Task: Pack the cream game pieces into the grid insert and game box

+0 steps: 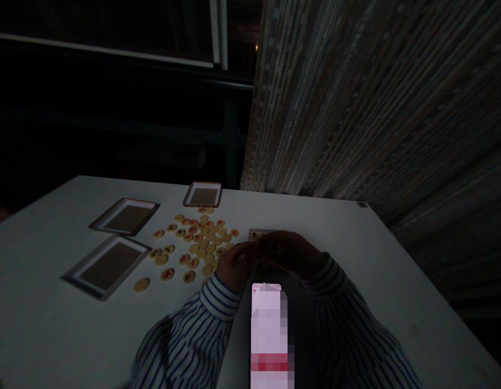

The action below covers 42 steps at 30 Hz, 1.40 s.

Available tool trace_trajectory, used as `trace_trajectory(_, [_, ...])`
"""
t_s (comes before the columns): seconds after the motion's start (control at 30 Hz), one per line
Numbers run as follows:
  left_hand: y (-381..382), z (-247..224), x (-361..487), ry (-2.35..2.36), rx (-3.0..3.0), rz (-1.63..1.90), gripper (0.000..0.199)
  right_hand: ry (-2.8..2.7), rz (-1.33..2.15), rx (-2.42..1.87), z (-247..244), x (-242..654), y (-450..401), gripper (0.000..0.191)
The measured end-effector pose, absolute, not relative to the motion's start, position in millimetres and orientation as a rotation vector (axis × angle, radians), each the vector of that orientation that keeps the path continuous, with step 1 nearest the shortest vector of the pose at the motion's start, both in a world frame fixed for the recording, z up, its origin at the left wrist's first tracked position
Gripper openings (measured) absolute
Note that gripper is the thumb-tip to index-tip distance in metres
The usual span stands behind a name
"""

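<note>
My left hand (236, 266) and my right hand (288, 251) meet over a small shallow box (253, 231), which holds round xiangqi pieces and is mostly covered. The left fingers are curled together near the box's left side. Over its middle and right, the right fingers bend downward and close. Anything pinched in either hand is lost in the dark. Left of my hands, many loose xiangqi pieces (209, 248) are scattered, some plain side up, others showing red or black characters.
Three shallow trays, the near tray (106, 296), the middle tray (97, 231) and the far tray (201, 206), lie on the white table (72, 335). A lit phone (268, 324) is in front of me. A string curtain (315, 108) hangs behind the table.
</note>
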<state>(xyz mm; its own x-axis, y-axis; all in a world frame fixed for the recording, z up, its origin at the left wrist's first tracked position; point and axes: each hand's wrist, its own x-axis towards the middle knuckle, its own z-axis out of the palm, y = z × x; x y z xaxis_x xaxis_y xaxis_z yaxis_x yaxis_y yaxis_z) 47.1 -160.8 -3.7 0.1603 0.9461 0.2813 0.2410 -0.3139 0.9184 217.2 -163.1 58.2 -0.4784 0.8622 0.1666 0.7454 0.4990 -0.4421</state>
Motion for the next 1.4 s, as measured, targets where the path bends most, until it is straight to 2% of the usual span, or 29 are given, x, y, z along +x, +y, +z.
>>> trace_trajectory(0.5, [-160, -7, 49, 1.199, 1.653, 1.152, 0.025, -2.442, 0.215, -1.353, 62, 217, -162, 0.021])
trace_trajectory(1.4, [-153, -23, 44, 1.339, 1.929, 1.142, 0.024, -2.585, 0.272, -1.991, 51, 234, -152, 0.029])
